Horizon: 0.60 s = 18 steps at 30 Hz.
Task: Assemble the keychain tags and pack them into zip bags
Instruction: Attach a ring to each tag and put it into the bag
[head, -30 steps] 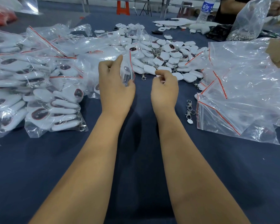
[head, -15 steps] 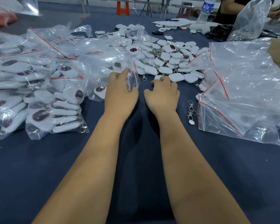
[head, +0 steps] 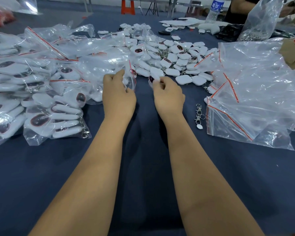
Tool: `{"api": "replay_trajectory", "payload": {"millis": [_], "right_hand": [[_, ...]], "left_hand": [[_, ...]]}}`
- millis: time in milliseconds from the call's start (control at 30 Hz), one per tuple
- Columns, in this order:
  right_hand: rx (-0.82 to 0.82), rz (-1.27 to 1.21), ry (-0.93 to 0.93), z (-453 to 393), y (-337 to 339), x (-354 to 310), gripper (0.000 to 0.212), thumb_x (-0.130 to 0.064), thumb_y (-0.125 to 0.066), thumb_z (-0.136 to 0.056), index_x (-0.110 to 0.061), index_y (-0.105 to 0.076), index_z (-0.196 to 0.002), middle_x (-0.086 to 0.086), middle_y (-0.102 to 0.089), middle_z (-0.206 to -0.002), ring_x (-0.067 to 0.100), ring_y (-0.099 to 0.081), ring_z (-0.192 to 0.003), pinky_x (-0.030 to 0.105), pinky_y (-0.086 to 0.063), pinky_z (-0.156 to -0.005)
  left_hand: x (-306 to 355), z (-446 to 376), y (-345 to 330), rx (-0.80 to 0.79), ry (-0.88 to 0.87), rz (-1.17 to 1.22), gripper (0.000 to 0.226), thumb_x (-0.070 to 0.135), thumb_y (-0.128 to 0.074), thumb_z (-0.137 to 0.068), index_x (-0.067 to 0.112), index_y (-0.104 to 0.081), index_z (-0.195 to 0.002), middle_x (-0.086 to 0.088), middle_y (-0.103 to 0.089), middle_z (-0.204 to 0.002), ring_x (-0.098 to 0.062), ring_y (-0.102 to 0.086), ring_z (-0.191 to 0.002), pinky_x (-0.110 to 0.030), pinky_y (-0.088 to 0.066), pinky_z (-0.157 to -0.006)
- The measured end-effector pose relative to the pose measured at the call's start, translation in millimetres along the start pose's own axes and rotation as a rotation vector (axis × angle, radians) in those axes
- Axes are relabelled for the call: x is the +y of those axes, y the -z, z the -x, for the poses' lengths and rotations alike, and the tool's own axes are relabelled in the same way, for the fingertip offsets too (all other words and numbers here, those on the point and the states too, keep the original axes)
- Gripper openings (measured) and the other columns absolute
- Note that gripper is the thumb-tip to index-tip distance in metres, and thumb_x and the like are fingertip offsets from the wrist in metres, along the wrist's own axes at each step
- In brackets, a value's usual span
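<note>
— What's she got in her hands right now?

— The left hand [head: 118,97] pinches the mouth of a small clear zip bag [head: 130,77], thumb and fingers curled on the plastic near its red seal strip, so the opening faces across to the other hand. The right hand [head: 168,97] has its fingers curled round one white tag [head: 154,78], lifted just off the blue table [head: 41,167].

— Why hold them so close together?

— My guess is that the tag goes straight into that bag. The two hands are near each other, bag mouth and tag almost facing, but not yet touching. The tag is still outside the bag as far as I can see.

— And where does she take the tags from?

— The loose pile of tags [head: 177,58] lies just beyond her right hand, within easy reach. Empty bags [head: 254,92] are heaped to her right, and the filled bags [head: 41,92] are stacked to her left, out of the way of the work in the middle.

— Anything else lying about?

— A couple of metal clips [head: 199,114] on the cloth beside her right wrist, one with a small white disc. Further back there's a water bottle [head: 215,9], and another person at the far corner handling a large bag [head: 260,19].

— What could go wrong here?

— Thin plastic collapses; if the mouth closes, I'd expect the tag to catch on the rim.
</note>
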State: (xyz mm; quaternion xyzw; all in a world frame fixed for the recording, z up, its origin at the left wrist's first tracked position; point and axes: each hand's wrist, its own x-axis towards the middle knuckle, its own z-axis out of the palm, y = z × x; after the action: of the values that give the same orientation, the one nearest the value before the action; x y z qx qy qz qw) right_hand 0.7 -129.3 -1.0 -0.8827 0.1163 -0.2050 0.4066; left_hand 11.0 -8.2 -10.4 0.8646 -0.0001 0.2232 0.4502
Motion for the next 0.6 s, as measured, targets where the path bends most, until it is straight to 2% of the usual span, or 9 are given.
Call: {"api": "replay_trajectory", "payload": {"millis": [33,67,133,200,300,367,500,600], "right_hand": [[0.001,-0.198,-0.037,1,0,-2,0.032,-0.028,-0.047,-0.100,-0.020,-0.047,-0.069,-0.008,-0.050,-0.069,0.016,-0.043,-0.073,0.033,-0.035,-0.074],[-0.005,-0.398,-0.084,2,0,-4,0.037,-0.026,-0.048,-0.100,-0.019,-0.039,-0.065,-0.009,-0.043,-0.063,0.013,-0.038,-0.065,0.032,-0.035,-0.067],[-0.068,-0.706,-0.169,3,1,-10,0.030,-0.022,-0.048,-0.101,-0.014,-0.047,-0.071,0.002,-0.051,-0.069,0.014,-0.047,-0.062,0.034,-0.046,-0.065],[-0.181,-0.903,-0.234,4,1,-14,0.022,-0.019,-0.047,-0.102,-0.011,-0.058,-0.084,0.008,-0.063,-0.079,0.017,-0.061,-0.059,0.031,-0.056,-0.066],[-0.256,-0.892,-0.201,5,-3,-16,0.017,-0.004,-0.049,-0.096,-0.010,-0.065,-0.096,0.007,-0.069,-0.083,0.015,-0.063,-0.060,0.026,-0.055,-0.063],[-0.256,-0.811,-0.177,6,-5,-14,0.024,0.003,-0.049,-0.090,-0.003,-0.067,-0.104,0.009,-0.068,-0.087,0.018,-0.060,-0.071,0.030,-0.052,-0.067],[-0.240,-0.753,-0.172,7,-6,-14,0.029,0.007,-0.047,-0.087,0.004,-0.066,-0.108,0.013,-0.069,-0.090,0.019,-0.059,-0.081,0.036,-0.051,-0.076],[-0.240,-0.750,-0.175,8,-6,-13,0.032,0.006,-0.047,-0.089,0.000,-0.065,-0.114,0.016,-0.072,-0.102,0.018,-0.063,-0.083,0.032,-0.052,-0.073]], "left_hand": [[1,0,0,0.002,-0.013,0.021,0.058,-0.002,-0.046,-0.087,0.014,-0.048,-0.142,-0.009,-0.046,-0.129,-0.018,-0.051,-0.105,-0.003,-0.025,-0.079],[1,1,1,-0.005,-0.025,0.041,0.055,-0.003,-0.046,-0.088,0.015,-0.051,-0.140,-0.008,-0.048,-0.127,-0.015,-0.051,-0.100,-0.001,-0.027,-0.078],[2,1,1,-0.042,-0.040,0.056,0.052,-0.002,-0.047,-0.089,0.017,-0.056,-0.137,-0.007,-0.050,-0.126,-0.015,-0.053,-0.101,-0.003,-0.030,-0.080],[2,0,0,-0.095,-0.044,0.048,0.049,0.000,-0.049,-0.089,0.018,-0.059,-0.134,-0.006,-0.054,-0.126,-0.015,-0.054,-0.106,-0.013,-0.034,-0.086],[1,0,0,-0.159,-0.014,0.099,0.044,0.006,-0.052,-0.091,0.022,-0.062,-0.131,-0.005,-0.060,-0.125,-0.017,-0.058,-0.110,-0.029,-0.045,-0.098],[1,-1,0,-0.153,0.009,0.143,0.041,0.010,-0.052,-0.092,0.022,-0.064,-0.129,-0.004,-0.064,-0.121,-0.018,-0.060,-0.109,-0.035,-0.047,-0.099],[2,1,0,-0.111,0.026,0.214,0.040,0.006,-0.051,-0.090,0.020,-0.065,-0.125,-0.002,-0.065,-0.118,-0.017,-0.061,-0.107,-0.031,-0.048,-0.095],[2,1,-1,-0.109,0.024,0.215,0.040,0.007,-0.051,-0.091,0.018,-0.065,-0.127,-0.002,-0.064,-0.121,-0.015,-0.060,-0.107,-0.030,-0.048,-0.096]]}}
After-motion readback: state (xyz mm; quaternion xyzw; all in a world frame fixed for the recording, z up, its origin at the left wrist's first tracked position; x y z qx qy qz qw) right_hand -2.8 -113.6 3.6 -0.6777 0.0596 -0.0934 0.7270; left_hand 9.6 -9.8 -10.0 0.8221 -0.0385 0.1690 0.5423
